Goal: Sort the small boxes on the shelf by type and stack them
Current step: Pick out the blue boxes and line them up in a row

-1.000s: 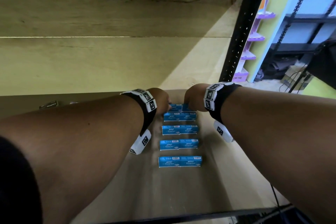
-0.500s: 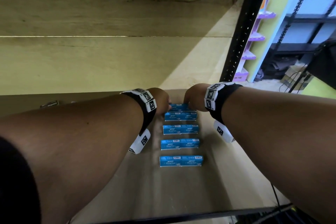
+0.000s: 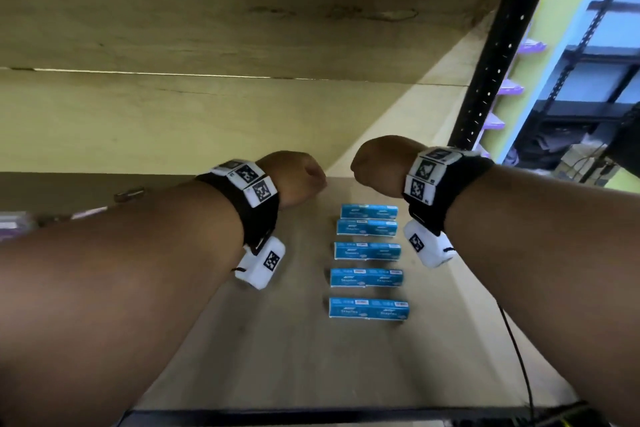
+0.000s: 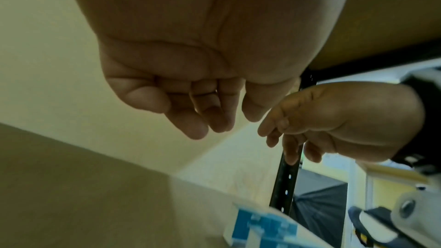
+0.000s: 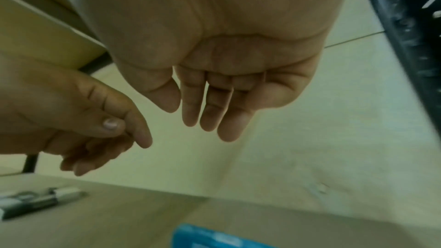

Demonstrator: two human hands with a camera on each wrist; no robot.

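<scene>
With both my hands lifted off the row, I'd say I'm between placements: the blue boxes look lined up and nothing is in my grip. In the head view my left hand (image 3: 294, 177) sits left of centre and my right hand (image 3: 377, 163) just right of it, both above the far end of the row, touching no box. The blue staple boxes (image 3: 367, 250) run in a column down the middle of the frame on the shelf (image 3: 277, 357), five in sight, labels up; the two farthest lie close together, the nearer three with gaps between them. Next move, I reckon, is reaching for one box and setting it squarely on another, since none looks stacked yet; small light cartons like these will slide if nudged.

Left wrist view now: my left fingers (image 4: 198, 123) hang loosely curled, holding nothing, with my right hand (image 4: 334, 120) at the right edge, equally empty. A blurred blue box (image 4: 262, 233) pokes in at the bottom.

Right wrist view: my right fingers (image 5: 210, 112) point down, relaxed and bare; a marker (image 5: 40, 203) lies at lower left, a blue box (image 5: 214, 237) at bottom centre.
</scene>
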